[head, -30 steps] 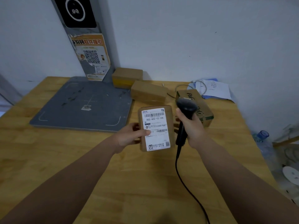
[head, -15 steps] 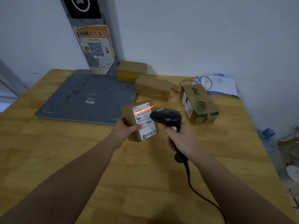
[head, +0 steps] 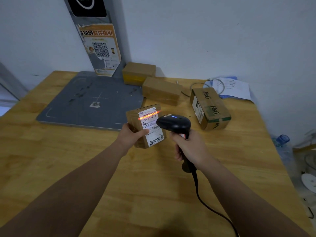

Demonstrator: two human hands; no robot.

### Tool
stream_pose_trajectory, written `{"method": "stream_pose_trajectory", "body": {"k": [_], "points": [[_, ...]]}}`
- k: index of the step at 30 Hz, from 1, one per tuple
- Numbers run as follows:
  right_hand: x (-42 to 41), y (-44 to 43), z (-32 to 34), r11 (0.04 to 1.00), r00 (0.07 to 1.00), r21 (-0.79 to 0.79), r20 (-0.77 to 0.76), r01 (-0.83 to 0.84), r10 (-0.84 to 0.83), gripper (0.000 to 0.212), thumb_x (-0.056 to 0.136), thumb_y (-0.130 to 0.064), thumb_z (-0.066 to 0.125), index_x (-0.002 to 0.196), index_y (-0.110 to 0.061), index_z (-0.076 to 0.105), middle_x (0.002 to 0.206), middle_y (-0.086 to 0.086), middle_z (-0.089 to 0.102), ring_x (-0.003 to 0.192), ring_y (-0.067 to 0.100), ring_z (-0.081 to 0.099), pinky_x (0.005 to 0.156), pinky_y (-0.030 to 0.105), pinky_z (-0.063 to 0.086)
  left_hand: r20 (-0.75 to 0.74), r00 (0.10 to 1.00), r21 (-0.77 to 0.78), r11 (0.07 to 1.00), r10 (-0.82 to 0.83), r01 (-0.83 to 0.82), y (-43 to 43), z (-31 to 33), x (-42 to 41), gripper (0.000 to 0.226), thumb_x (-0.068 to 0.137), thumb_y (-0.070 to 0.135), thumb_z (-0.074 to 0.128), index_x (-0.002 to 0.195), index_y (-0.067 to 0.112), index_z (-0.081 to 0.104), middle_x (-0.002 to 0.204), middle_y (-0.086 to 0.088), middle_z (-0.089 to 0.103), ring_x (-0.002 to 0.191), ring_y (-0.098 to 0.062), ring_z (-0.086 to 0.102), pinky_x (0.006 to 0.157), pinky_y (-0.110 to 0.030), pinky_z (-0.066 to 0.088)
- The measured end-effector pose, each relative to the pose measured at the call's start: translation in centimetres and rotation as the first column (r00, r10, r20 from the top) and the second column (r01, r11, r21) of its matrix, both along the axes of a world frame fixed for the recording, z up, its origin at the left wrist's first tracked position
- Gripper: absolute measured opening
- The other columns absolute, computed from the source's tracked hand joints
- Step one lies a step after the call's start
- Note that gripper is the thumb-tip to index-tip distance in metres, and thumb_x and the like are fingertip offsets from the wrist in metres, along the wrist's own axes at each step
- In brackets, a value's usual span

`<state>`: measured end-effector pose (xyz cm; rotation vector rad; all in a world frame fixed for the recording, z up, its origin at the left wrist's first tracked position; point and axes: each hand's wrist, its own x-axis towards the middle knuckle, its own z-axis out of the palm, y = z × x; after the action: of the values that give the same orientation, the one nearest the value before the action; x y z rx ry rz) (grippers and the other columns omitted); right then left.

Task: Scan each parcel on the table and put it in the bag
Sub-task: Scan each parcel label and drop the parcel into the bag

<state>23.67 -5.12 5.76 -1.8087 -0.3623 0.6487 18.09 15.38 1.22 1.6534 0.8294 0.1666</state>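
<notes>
The wooden table [head: 68, 168] fills most of the view, and a flat grey plate [head: 89, 100] lies on its far left part. Three parcels rest on the table toward the wall: a box printed P&G [head: 210, 108] at the right, a plain brown box [head: 161, 89] in the middle, and a yellow-taped box [head: 138, 72] at the plate's far corner. A fourth one, the labelled parcel [head: 146, 125], is held above the table between the plate and the P&G box. The left hand [head: 131, 135] grasps it from the left side, thumb on the label. The right hand [head: 189, 147] is wrapped around the handle of the black scanner [head: 173, 123], whose head is just beside the parcel. A red scan line [head: 148, 115] crosses the upper barcode, and a small blue lamp [head: 173, 116] is lit on the scanner. So the scanning step seems in hand. Next, I think this parcel must go into the bag, which is not in view.
</notes>
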Motion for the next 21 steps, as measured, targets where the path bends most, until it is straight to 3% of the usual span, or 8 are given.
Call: {"method": "stream_pose_trajectory", "body": {"k": [5, 9, 14, 18, 21], "points": [[-1.0, 0.1, 0.4, 0.999, 1.000, 0.027, -0.014, -0.019, 0.019, 0.023, 0.091, -0.030, 0.062, 0.085, -0.007, 0.061, 0.054, 0.006, 0.060, 0.048, 0.022, 0.061, 0.047, 0.028, 0.050, 0.009, 1.000, 0.016, 1.000, 0.019, -0.019, -0.1, 0.4, -1.4, 0.055, 0.081, 0.018, 0.076, 0.129, 0.013, 0.050, 0.107, 0.007, 0.055, 0.101, -0.011, 0.052, 0.085, -0.028, 0.044], [-2.5, 1.0, 0.3, 0.999, 0.999, 0.041, -0.004, -0.031, 0.031, 0.017, 0.091, -0.026, 0.063, 0.084, -0.011, 0.059, 0.055, 0.006, 0.059, 0.046, 0.020, 0.058, 0.045, 0.027, 0.047, 0.044, 0.998, 0.013, 0.998, 0.055, -0.055, 0.2, 0.4, -3.6, 0.053, 0.080, 0.019, 0.078, 0.125, 0.015, 0.049, 0.096, 0.015, 0.054, 0.086, -0.001, 0.054, 0.066, -0.013, 0.042], [-5.9, 3.9, 0.2, 0.996, 0.996, 0.039, -0.007, -0.084, 0.084, 0.015, 0.091, -0.024, 0.063, 0.084, -0.012, 0.057, 0.056, 0.007, 0.058, 0.045, 0.019, 0.056, 0.044, 0.026, 0.046, 0.058, 0.984, 0.016, 0.986, 0.168, -0.169, 2.1, 0.5, -8.9, 0.072, 0.077, 0.030, 0.080, 0.136, 0.011, 0.043, 0.122, 0.002, 0.056, 0.107, -0.014, 0.055, 0.075, -0.019, 0.043], [-10.8, 7.9, -0.2, 0.988, 0.987, 0.116, -0.117, -0.101, 0.115, 0.018, 0.089, -0.020, 0.066, 0.079, -0.010, 0.055, 0.053, 0.007, 0.054, 0.046, 0.021, 0.052, 0.046, 0.029, 0.044, 0.103, 0.951, 0.044, 0.954, 0.292, -0.297, 4.6, 0.8, -15.4, 0.073, 0.077, 0.034, 0.079, 0.136, 0.012, 0.041, 0.115, 0.006, 0.054, 0.106, -0.013, 0.055, 0.064, -0.012, 0.039], [-15.5, 11.1, -0.7, 0.978, 0.965, 0.178, -0.219, -0.106, 0.144, 0.015, 0.087, -0.015, 0.068, 0.080, -0.009, 0.056, 0.054, 0.005, 0.051, 0.048, 0.018, 0.049, 0.047, 0.028, 0.042, 0.142, 0.913, 0.050, 0.919, 0.381, -0.391, 6.8, 1.1, -21.5, 0.070, 0.079, 0.035, 0.077, 0.135, 0.015, 0.040, 0.110, 0.008, 0.054, 0.103, -0.011, 0.054, 0.066, -0.012, 0.040]]}}
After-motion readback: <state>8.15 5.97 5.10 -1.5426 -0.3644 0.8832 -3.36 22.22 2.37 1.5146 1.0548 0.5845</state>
